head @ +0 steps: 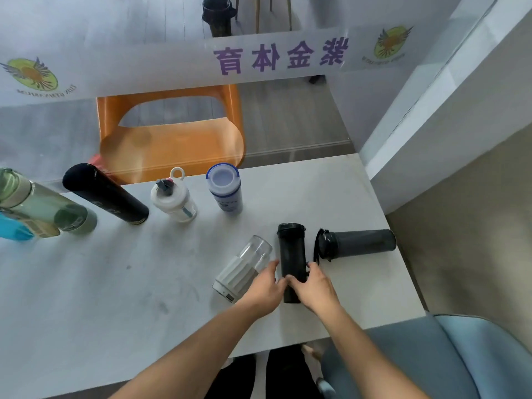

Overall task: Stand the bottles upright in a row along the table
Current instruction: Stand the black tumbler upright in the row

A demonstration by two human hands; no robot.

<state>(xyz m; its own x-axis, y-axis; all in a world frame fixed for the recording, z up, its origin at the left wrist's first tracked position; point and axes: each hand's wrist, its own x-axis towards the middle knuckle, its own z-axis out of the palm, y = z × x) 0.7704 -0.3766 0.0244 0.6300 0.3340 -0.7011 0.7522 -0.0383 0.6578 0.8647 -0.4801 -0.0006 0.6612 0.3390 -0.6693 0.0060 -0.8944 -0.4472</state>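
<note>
A black bottle (291,251) lies on the white table (115,298), cap pointing away from me. My left hand (266,286) and my right hand (313,286) both clasp its lower end. To its left a clear bottle with a white ribbed base (244,266) lies on its side. To its right a dark grey bottle (359,243) lies sideways. Along the far edge stand a blue-rimmed white bottle (226,188), a white sports bottle (174,197), a tall black flask (105,194), a green bottle (43,201) and a blue bottle (14,228).
An orange chair (172,133) stands behind the table's far edge, beyond a glass panel with purple lettering. A grey-blue chair (431,355) is at my right. The table's right edge lies close to the dark grey bottle.
</note>
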